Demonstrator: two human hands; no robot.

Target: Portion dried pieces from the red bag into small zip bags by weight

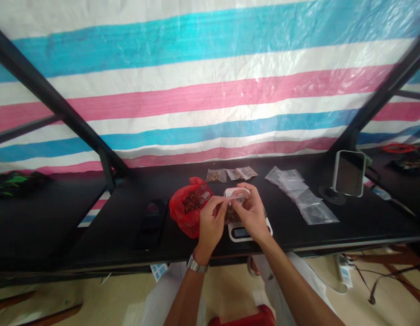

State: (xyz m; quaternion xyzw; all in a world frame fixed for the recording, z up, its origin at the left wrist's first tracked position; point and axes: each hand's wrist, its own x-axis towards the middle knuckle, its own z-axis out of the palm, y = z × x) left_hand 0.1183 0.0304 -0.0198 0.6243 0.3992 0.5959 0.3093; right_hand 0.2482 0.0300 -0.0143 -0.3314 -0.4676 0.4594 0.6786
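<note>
the left wrist wears a silver metal wristwatch on a link bracelet — the forearms are bare — and pale trousers cover both thighs.

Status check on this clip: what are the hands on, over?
Left hand and right hand pinching small clear bag of brown pieces. White digital scale beneath, partly hidden by hands. Red plastic bag beside left hand.
</note>
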